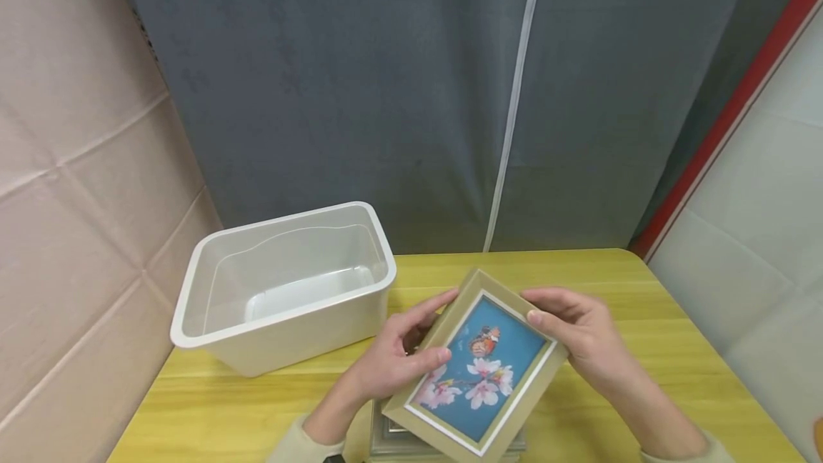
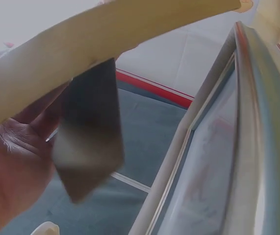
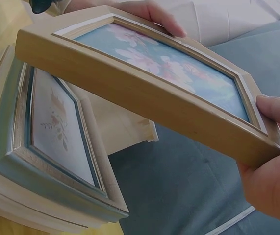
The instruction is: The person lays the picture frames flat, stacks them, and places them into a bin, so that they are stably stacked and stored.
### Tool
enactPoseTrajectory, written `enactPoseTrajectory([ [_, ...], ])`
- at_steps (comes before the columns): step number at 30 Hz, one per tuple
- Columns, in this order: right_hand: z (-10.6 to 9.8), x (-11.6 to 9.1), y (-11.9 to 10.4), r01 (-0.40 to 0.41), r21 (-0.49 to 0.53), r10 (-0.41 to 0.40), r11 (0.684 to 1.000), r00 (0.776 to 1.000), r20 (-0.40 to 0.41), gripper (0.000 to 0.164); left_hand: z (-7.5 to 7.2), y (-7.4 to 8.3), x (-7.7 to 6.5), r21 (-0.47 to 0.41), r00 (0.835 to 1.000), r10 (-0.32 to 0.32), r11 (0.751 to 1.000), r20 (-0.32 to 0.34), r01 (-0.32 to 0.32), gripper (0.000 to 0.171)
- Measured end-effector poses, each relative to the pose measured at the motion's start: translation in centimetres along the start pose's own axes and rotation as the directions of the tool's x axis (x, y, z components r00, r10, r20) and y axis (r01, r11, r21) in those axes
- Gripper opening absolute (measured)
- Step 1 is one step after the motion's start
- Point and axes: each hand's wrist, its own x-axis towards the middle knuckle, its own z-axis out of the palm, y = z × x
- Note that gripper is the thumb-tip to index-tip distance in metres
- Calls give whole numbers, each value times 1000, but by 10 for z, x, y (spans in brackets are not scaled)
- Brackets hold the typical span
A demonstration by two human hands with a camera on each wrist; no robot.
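Note:
A picture frame [image 1: 479, 370] with a beige border, white inner trim and a picture of pink blossoms and a butterfly is held tilted in both hands. My left hand [image 1: 401, 349] grips its left side, thumb on the front border. At the upper right corner my right hand [image 1: 579, 331] pinches the border, thumb on the front. A dark stand flap [image 2: 93, 132] hangs off the back of this frame in the left wrist view. Under it lies a stack of frames; the top one, a grey-green frame [image 3: 10, 159], has a pale plant picture, and the held frame partly covers it.
To the left on the yellow wood-grain table [image 1: 598, 284] stands a white plastic bin [image 1: 308, 331], its inside bare. A grey curtain [image 1: 360, 91] hangs behind the table. Pale cloth walls [image 1: 77, 198] close off both sides.

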Motion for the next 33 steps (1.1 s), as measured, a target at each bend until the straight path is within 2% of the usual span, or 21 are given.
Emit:
enactPoseTrajectory([
  [7,-3,-2,2,-11,32,12,999,1000,-27,41,-2,-5,-5,1,1000,5,1000,-4,-5,64],
  [13,-4,-3,5,-10,51,14,999,997,-75,39,-4,-5,-11,23,998,-54,998,-41,55,60],
  [17,-4,-5,10,-25,57,32,998,993,-114,39,-5,-7,-16,60,995,-70,995,-65,74,54],
  [25,-3,-11,20,-68,92,89,993,966,-244,34,-9,-17,-26,31,988,-93,995,-123,98,44],
  [29,0,-14,26,-96,125,131,987,944,-304,32,-11,-20,-30,-8,974,-121,993,-189,122,39],
  [33,6,-15,33,-133,161,181,978,924,-335,32,-13,-21,-32,-25,938,-194,980,-288,196,35],
])
